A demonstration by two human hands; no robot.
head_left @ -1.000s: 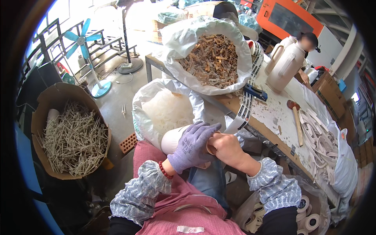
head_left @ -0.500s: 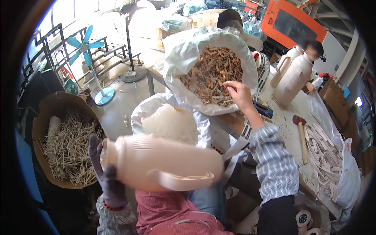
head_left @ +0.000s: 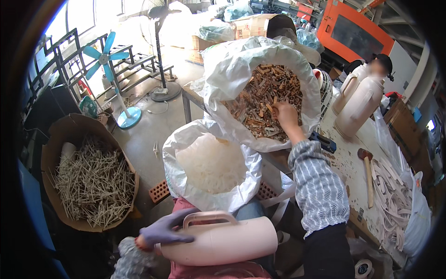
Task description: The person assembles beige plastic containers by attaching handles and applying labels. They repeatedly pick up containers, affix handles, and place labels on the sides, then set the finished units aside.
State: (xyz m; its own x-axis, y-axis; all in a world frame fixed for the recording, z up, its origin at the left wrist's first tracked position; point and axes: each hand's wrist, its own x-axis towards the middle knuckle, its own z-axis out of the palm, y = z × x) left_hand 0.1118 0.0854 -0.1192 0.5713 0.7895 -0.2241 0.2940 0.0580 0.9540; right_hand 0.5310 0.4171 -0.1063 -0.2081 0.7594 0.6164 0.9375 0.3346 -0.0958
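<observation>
While you sit at the bench, your two hands work far apart.
Left hand: your left hand [head_left: 163, 231], in a purple glove, curls its fingers around the base end of a pink plastic jug [head_left: 218, 240], near the foot of the handle, and holds it.
Jug: it lies on its side across your lap, low in the view, smooth and rounded, with a looped handle facing up.
Left arm: it bends in close to your body, and a patterned sleeve guard covers the wrist.
Right hand: your bare right hand [head_left: 284, 113] reaches forward, fingers bent down into a heap of brown pieces [head_left: 265, 100]; you cannot tell from here whether it grips any.
Right arm: it stretches out nearly straight from your body, in a blue-and-white checked sleeve [head_left: 318, 188].
Brown pieces: short, flat, stick-like bits, rough and jumbled, fill a big white plastic sack [head_left: 218, 79] that stands on the table [head_left: 346, 162].
Second sack: a white sack [head_left: 211, 167] of pale shreds stands between your knees and the table.
Table top: it is scuffed and speckled, with a wooden-handled mallet [head_left: 368, 173], pale curved strips [head_left: 392, 200] and two more pale jugs [head_left: 360, 104] standing upright.
Floor: a cardboard bin of thin pale sticks [head_left: 93, 183] sits well off to your left.
</observation>
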